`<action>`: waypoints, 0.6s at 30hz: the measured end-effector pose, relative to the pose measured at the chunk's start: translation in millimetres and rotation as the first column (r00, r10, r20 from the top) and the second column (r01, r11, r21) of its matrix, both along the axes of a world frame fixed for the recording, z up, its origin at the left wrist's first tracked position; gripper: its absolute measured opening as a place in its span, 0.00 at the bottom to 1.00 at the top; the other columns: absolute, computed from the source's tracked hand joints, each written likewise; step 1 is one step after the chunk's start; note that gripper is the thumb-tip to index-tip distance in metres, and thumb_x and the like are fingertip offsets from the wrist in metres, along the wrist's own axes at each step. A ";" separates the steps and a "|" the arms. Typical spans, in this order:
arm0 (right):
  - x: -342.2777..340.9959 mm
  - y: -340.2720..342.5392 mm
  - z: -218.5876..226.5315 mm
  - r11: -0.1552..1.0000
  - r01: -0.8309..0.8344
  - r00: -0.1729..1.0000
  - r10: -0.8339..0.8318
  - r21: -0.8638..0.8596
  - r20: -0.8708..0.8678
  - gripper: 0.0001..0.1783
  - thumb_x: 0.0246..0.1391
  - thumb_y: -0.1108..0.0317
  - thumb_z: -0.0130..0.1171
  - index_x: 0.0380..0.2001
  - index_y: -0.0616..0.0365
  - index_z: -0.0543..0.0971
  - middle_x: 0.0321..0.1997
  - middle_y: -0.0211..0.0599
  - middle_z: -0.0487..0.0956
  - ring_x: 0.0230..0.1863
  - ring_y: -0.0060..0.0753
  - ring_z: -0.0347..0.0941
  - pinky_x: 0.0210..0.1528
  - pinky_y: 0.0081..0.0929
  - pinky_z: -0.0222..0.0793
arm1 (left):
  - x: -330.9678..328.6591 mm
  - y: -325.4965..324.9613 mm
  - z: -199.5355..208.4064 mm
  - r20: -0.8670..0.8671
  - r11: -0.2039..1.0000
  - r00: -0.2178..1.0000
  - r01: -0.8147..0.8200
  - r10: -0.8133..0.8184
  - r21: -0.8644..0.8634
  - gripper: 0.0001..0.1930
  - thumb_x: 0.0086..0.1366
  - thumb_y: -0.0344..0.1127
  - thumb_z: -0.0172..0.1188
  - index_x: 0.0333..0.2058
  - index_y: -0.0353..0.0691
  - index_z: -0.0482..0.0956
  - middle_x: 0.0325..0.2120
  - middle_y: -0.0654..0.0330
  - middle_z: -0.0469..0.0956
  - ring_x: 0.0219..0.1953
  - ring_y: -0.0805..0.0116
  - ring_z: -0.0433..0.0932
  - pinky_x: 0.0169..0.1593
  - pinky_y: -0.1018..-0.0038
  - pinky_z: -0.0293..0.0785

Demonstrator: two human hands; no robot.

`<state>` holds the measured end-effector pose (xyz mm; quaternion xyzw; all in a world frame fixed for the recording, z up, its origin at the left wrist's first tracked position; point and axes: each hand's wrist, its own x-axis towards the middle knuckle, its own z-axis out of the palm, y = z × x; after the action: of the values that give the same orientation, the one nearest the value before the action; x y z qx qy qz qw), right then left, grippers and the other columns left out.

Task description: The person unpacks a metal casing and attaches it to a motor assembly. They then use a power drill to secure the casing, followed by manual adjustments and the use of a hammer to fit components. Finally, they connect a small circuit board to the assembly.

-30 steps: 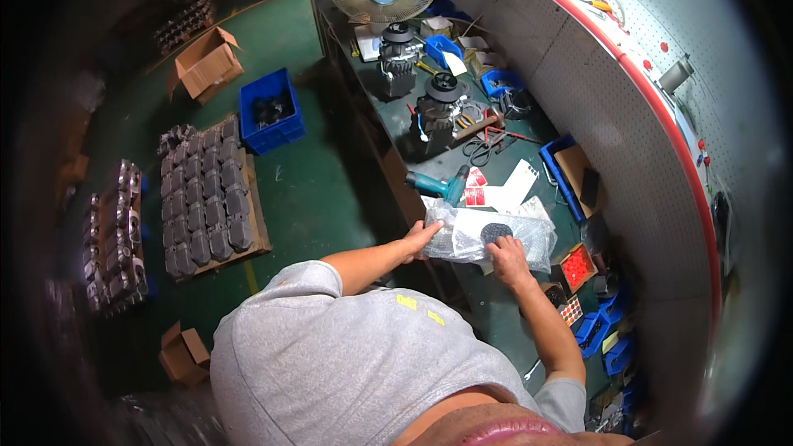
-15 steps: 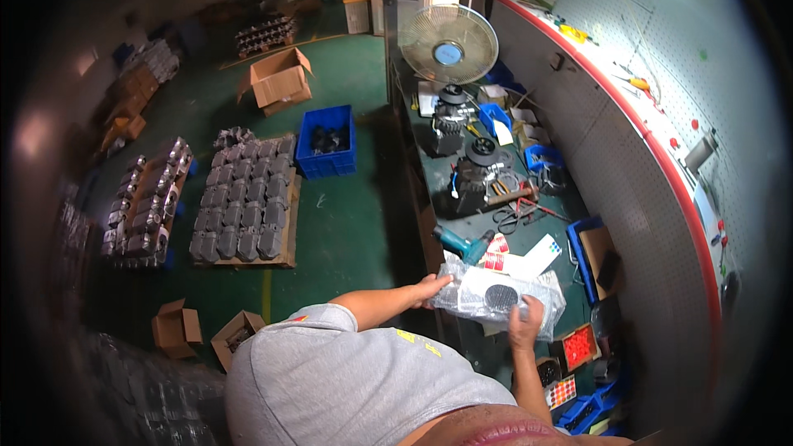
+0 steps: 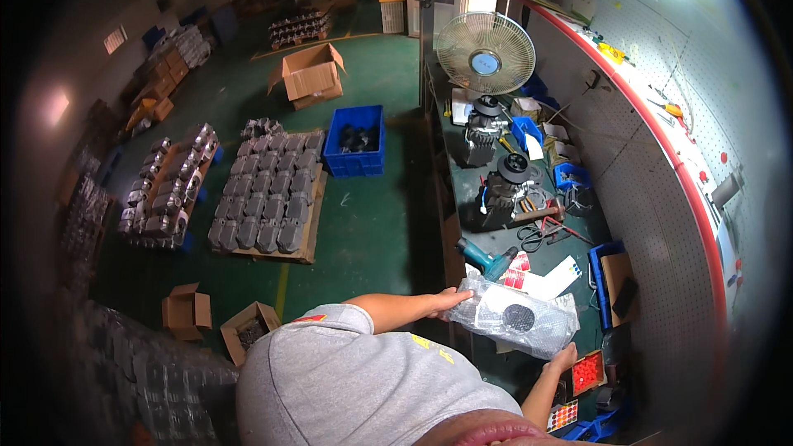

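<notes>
A part in clear bubble wrap (image 3: 541,326), with a pale face and a dark round patch, lies slantwise over the workbench (image 3: 487,353). My left hand (image 3: 450,301) grips its left end, thumb on top and fingers partly hidden beneath. At the near right corner, my right hand (image 3: 564,358) holds the wrap from the side, its fingers partly under the edge. Just beyond the bundle rests a teal power drill (image 3: 487,259). White and red printed sheets (image 3: 545,281) lie partly under the wrapped part.
Two black-topped motor units (image 3: 500,190) and a fan (image 3: 486,58) stand farther along the bench. A box of red pieces (image 3: 588,372) sits by my right hand. Left on the floor are a blue crate (image 3: 355,161), a pallet of grey castings (image 3: 264,190) and cartons (image 3: 187,311).
My right hand has moved from the top of the wrapped part, beside the round patch, to its near right corner. The view has shifted, and my left hand keeps its hold.
</notes>
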<state>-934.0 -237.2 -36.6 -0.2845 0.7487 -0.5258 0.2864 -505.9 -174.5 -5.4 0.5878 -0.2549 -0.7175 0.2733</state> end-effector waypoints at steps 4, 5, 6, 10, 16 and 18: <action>0.9 1.1 3.0 0.997 -0.013 0.999 0.009 0.077 0.050 0.26 0.67 0.59 0.52 0.54 0.75 0.77 0.56 0.57 0.80 0.54 0.47 0.77 0.59 0.39 0.71 | 3.2 0.6 6.2 -0.027 0.999 0.999 0.034 -0.033 0.019 0.39 0.67 0.70 0.53 0.65 0.48 0.65 0.59 0.59 0.74 0.60 0.58 0.73 0.57 0.47 0.70; 1.3 1.1 3.0 0.997 -0.021 0.997 0.015 0.069 0.077 0.26 0.67 0.58 0.52 0.54 0.75 0.77 0.56 0.57 0.80 0.53 0.48 0.77 0.58 0.39 0.71 | 3.9 0.0 8.1 -0.043 0.998 0.998 0.054 -0.053 0.029 0.40 0.67 0.70 0.53 0.67 0.49 0.63 0.62 0.59 0.73 0.63 0.57 0.71 0.61 0.44 0.68; 0.3 0.5 1.3 0.998 -0.028 0.994 0.022 0.059 0.104 0.26 0.67 0.58 0.52 0.53 0.75 0.77 0.55 0.57 0.80 0.53 0.48 0.77 0.58 0.39 0.72 | 3.6 -0.2 8.4 -0.028 0.999 0.999 0.042 -0.041 0.019 0.39 0.67 0.70 0.53 0.65 0.48 0.65 0.59 0.59 0.74 0.60 0.58 0.73 0.57 0.47 0.70; -3.9 -1.8 -4.1 0.995 -0.071 0.996 0.068 0.068 0.058 0.26 0.67 0.58 0.52 0.52 0.76 0.78 0.54 0.57 0.81 0.52 0.48 0.78 0.57 0.41 0.72 | 1.7 -1.6 3.4 -0.003 1.000 1.000 0.018 -0.018 0.001 0.36 0.68 0.69 0.53 0.62 0.47 0.70 0.54 0.58 0.78 0.53 0.60 0.76 0.49 0.55 0.74; -1.7 -1.4 -8.0 0.996 -0.037 0.992 0.028 0.076 0.124 0.26 0.66 0.58 0.53 0.51 0.76 0.79 0.54 0.56 0.81 0.52 0.48 0.78 0.56 0.41 0.73 | 2.7 -2.1 -0.8 -0.018 1.000 1.000 0.009 -0.009 0.007 0.36 0.67 0.69 0.53 0.62 0.46 0.70 0.53 0.57 0.78 0.53 0.60 0.77 0.48 0.56 0.74; -5.0 -1.0 -10.0 0.996 -0.043 0.992 0.033 0.075 0.125 0.26 0.66 0.58 0.54 0.51 0.76 0.78 0.54 0.56 0.81 0.52 0.48 0.78 0.56 0.41 0.73 | 1.3 -2.5 0.5 -0.015 1.000 1.000 0.008 -0.008 0.006 0.37 0.67 0.69 0.54 0.61 0.46 0.70 0.53 0.57 0.78 0.53 0.60 0.77 0.48 0.56 0.74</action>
<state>-939.0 -238.2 -46.5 -0.2544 0.7437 -0.5075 0.3529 -504.6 -177.0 -4.9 0.5822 -0.2529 -0.7238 0.2707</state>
